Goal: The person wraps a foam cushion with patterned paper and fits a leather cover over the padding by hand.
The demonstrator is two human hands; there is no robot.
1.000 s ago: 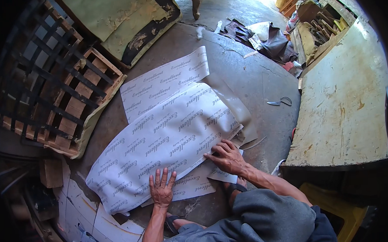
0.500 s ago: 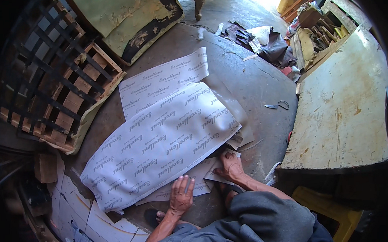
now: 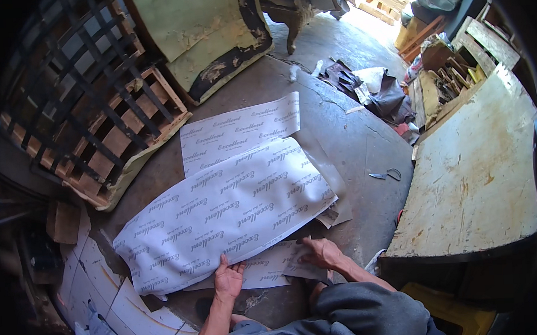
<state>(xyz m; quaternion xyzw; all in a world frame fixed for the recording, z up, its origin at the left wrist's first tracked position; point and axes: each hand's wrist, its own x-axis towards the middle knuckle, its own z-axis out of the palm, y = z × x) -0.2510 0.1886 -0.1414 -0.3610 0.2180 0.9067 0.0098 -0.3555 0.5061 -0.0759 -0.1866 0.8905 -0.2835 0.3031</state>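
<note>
A large white sheet with grey printed lettering [image 3: 222,211], backing side up, covers a long, rounded form on the floor. My left hand [image 3: 228,281] is turned palm up at the sheet's near edge, its fingers apart and touching that edge. A smaller printed piece [image 3: 264,274] lies partly beneath the near edge. My right hand [image 3: 322,253] is closed on a greyish loose piece of sheet [image 3: 298,267] over the smaller printed piece, with its fingertips partly hidden. Another flat printed sheet [image 3: 243,129] sticks out beyond the covered form.
Scissors [image 3: 386,174] lie on the floor to the right, near a worn board [image 3: 466,177]. A webbed wooden frame [image 3: 116,108] and a worn foam-covered panel [image 3: 209,38] stand at the left and back. Dark scraps [image 3: 385,93] lie farther off; a yellow stool [image 3: 454,309] is lower right.
My left hand has turned from palm down to palm up and moved left to the sheet's near edge. My right hand has shifted with the loose piece. The whole view has tilted slightly.
</note>
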